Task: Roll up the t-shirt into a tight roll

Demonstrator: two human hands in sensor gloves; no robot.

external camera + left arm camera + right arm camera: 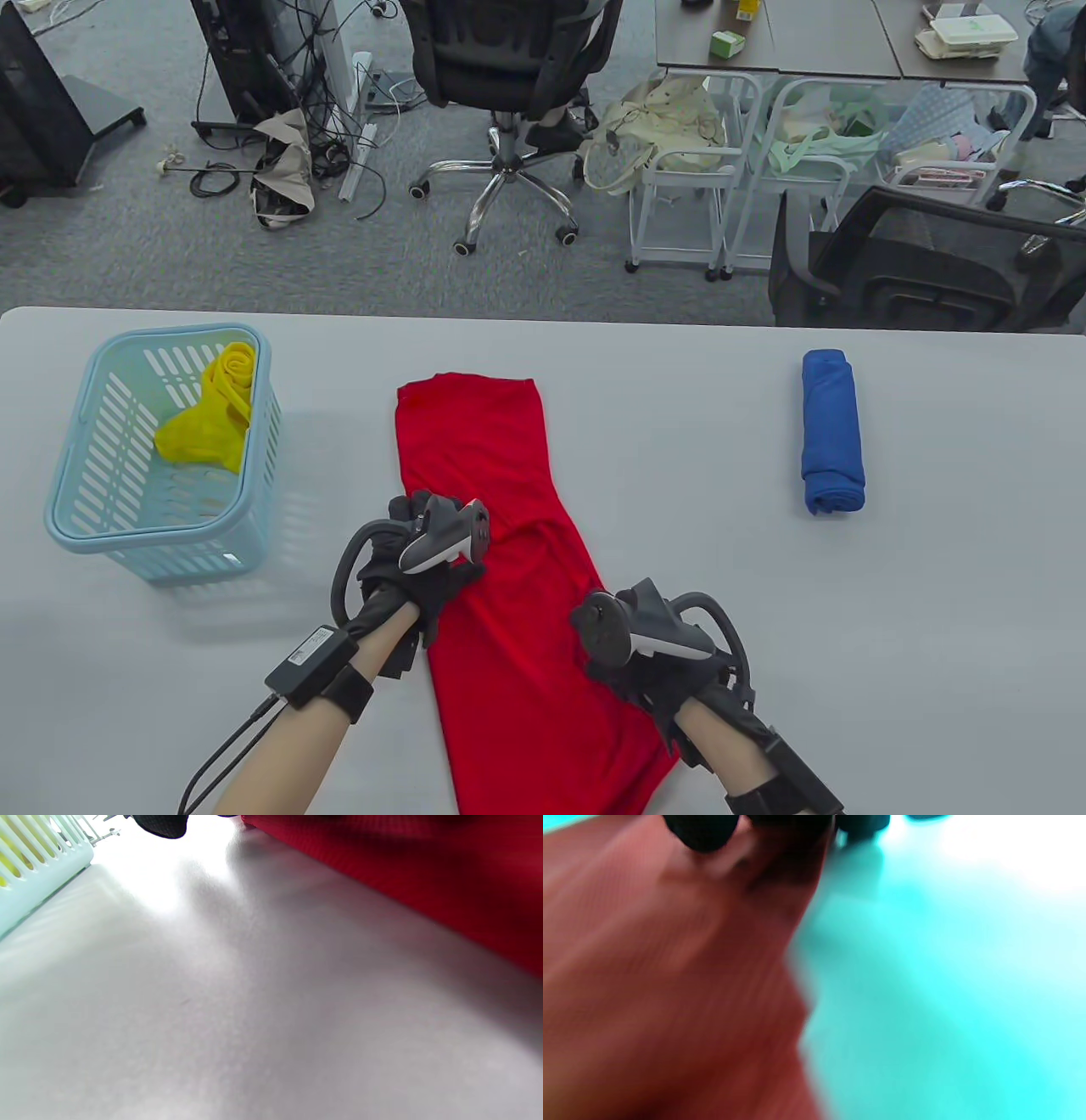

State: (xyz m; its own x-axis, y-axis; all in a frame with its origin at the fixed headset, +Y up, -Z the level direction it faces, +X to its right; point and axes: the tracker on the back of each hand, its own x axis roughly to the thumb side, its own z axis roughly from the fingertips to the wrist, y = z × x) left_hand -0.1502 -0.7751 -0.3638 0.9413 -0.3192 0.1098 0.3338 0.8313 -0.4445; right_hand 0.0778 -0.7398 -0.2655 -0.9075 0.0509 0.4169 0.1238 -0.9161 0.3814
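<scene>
The red t-shirt [501,475] lies on the table as a long narrow strip running from the far middle towards the near edge. My left hand [417,525] rests on the strip's left edge about halfway along; the tracker hides the fingers. In the left wrist view one fingertip [163,825] hangs over bare table beside the shirt [424,870]. My right hand [609,635] rests on the strip's right edge, nearer to me. The blurred right wrist view shows fingertips [702,832] spread on the red fabric [670,984] and over its edge.
A light blue basket [85,526] with a yellow garment [212,416] stands at the table's left. A rolled blue shirt [831,433] lies at the right. Office chairs and carts stand on the floor beyond the table's far edge.
</scene>
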